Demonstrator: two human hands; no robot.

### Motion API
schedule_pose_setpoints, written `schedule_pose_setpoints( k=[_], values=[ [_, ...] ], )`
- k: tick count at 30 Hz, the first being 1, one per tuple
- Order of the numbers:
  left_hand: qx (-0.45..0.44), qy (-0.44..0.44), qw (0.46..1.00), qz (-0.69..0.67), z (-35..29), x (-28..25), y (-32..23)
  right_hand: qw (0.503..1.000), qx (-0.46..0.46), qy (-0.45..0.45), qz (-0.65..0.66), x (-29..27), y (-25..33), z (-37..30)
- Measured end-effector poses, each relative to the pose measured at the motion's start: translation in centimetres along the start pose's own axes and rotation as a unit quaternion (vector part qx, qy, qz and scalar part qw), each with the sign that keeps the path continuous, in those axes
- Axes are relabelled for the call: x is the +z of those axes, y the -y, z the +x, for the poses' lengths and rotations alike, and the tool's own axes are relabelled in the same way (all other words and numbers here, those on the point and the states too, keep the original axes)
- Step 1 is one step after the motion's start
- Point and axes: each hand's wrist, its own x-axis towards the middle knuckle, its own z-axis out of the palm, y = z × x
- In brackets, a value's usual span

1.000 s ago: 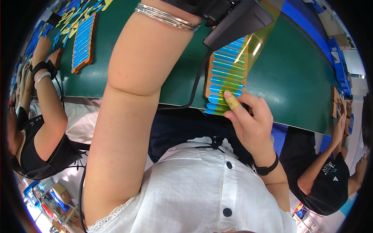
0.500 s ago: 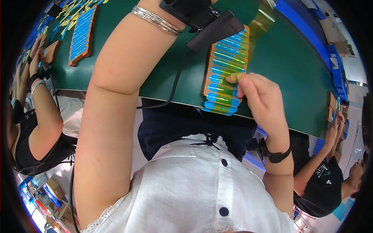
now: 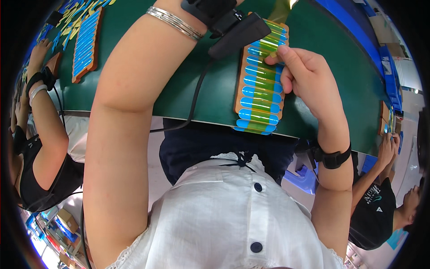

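A brown slotted tray (image 3: 238, 83) lies lengthwise in front of me, holding a row of blue strips with rounded ends (image 3: 249, 91). Clear yellow tape (image 3: 265, 85) runs along the row over their middles, and its far part (image 3: 281, 12) rises off toward the top edge. My right hand (image 3: 307, 74) is over the tray's right side, fingers curled and thumb against a finger. A small yellow piece (image 3: 273, 54) shows at that fingertip; whether it is held or worn I cannot tell. My left arm reaches past the tray's far left, its hand beyond the top edge.
Another tray of blue strips (image 3: 87, 45) lies to the left, near loose yellow and blue strips (image 3: 74, 22). A black cable (image 3: 195, 98) hangs from the device (image 3: 239, 36) on my left wrist. Co-workers' hands (image 3: 389, 145) are at both sides; blue bins (image 3: 390, 78) stand right.
My right hand has moved away from me along the tray, from its near part toward the far part. The tape's raised part now lies lower over the far strips. My left arm shifted slightly left.
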Motion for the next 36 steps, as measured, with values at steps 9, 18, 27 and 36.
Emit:
schedule_pose_setpoints(
  k=[9,18,27,36],
  values=[
    [0.007,-0.004,0.999,0.047,4.2,-2.2,3.4,0.998,0.014,-0.054,-0.027,-2.1,0.7,5.7],
    [-0.064,-0.008,0.998,-0.024,5.3,-4.8,2.6,0.993,0.034,-0.077,0.082,-4.9,0.1,6.7],
    [-0.049,0.114,0.983,-0.136,6.0,-6.3,2.4,0.990,-0.001,-0.121,0.069,-2.9,0.5,7.2],
    [0.194,0.448,0.842,-0.230,-1.1,-10.5,-5.8,0.836,-0.376,-0.021,-0.399,2.2,0.1,4.4]
  ],
)
